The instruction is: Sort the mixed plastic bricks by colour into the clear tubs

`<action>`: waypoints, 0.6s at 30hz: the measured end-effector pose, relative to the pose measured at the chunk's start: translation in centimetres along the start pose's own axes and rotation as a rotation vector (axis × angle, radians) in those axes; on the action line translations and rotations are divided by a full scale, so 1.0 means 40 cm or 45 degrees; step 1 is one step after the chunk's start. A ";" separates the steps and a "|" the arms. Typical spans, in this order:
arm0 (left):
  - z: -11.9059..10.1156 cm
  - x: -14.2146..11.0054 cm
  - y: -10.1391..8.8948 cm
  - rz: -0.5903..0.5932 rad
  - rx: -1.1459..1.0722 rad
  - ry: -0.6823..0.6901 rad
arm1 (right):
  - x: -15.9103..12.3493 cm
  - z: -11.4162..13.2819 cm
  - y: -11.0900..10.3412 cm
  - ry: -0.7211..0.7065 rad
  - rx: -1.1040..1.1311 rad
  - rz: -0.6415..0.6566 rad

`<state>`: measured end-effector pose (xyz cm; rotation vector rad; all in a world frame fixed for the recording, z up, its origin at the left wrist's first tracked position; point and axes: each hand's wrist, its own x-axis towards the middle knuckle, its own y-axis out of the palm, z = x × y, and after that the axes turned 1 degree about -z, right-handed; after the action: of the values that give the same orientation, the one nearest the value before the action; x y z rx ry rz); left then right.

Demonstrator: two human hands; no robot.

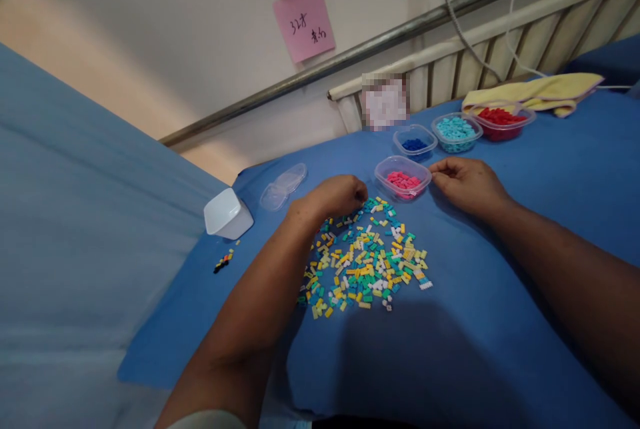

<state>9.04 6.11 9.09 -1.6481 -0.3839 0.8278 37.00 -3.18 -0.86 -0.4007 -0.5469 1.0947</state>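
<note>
Loose small building bricks (367, 269) in yellow, green, blue-green and white lie scattered on a blue cloth. At the pile's far edge is my left hand (343, 194), its fingers curled together and pointing down; whatever they pinch is hidden. A clear plastic container (380, 179) with pink bricks (404, 180) inside stands just beyond the pile. My right hand (467, 182) is at this container's right side, thumb and fingers closed at its rim.
Behind stand clear containers of dark blue bricks (414, 144), light blue bricks (455, 128) and red bricks (501, 117), beside a yellow cloth (540, 90). At left are clear lids (284, 186), a white tub (227, 214) and a few dark and coloured bricks (223, 261). A radiator (480, 59) lines the wall.
</note>
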 end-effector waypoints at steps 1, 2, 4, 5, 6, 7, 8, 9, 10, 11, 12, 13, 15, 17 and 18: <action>0.001 0.006 0.007 -0.025 -0.010 0.017 | 0.000 0.000 0.000 -0.001 -0.007 -0.005; 0.002 0.012 0.012 -0.033 -0.023 0.024 | 0.000 -0.001 0.000 -0.002 -0.010 -0.007; 0.004 0.018 0.011 -0.013 -0.077 0.016 | 0.000 -0.004 0.001 0.001 -0.005 -0.005; 0.007 0.018 0.007 -0.003 -0.130 0.008 | 0.000 -0.006 0.002 0.001 0.001 -0.004; 0.011 0.016 0.000 -0.009 -0.197 -0.004 | 0.001 -0.008 0.003 -0.003 0.009 -0.004; 0.017 0.012 -0.008 -0.040 -0.266 -0.019 | 0.001 -0.009 0.004 -0.008 0.015 -0.004; 0.026 0.008 -0.016 -0.094 -0.325 -0.042 | 0.002 -0.010 0.004 -0.012 0.019 -0.004; 0.036 0.003 -0.025 -0.161 -0.363 -0.077 | 0.003 -0.010 0.005 -0.014 0.018 -0.007; 0.049 -0.002 -0.032 -0.230 -0.372 -0.127 | 0.003 -0.009 0.005 -0.014 0.015 -0.007; 0.062 -0.005 -0.038 -0.288 -0.352 -0.180 | 0.003 -0.008 0.005 -0.007 0.009 -0.007; 0.075 -0.007 -0.041 -0.324 -0.311 -0.227 | 0.004 -0.007 0.005 0.008 0.001 -0.005; 0.086 -0.008 -0.042 -0.336 -0.256 -0.259 | 0.003 -0.005 0.004 0.025 -0.006 -0.002; 0.102 -0.005 -0.036 -0.294 -0.117 -0.273 | 0.003 -0.001 0.003 0.045 -0.016 0.005; 0.107 0.000 -0.024 -0.184 0.002 -0.244 | 0.001 0.003 0.002 0.044 -0.022 0.006; 0.106 0.003 -0.017 -0.128 0.040 -0.226 | 0.000 0.004 0.001 0.039 -0.020 0.007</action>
<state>6.31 9.40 9.47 -1.5180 -0.5703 0.9021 36.88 -3.15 -0.74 -0.4320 -0.5282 1.0884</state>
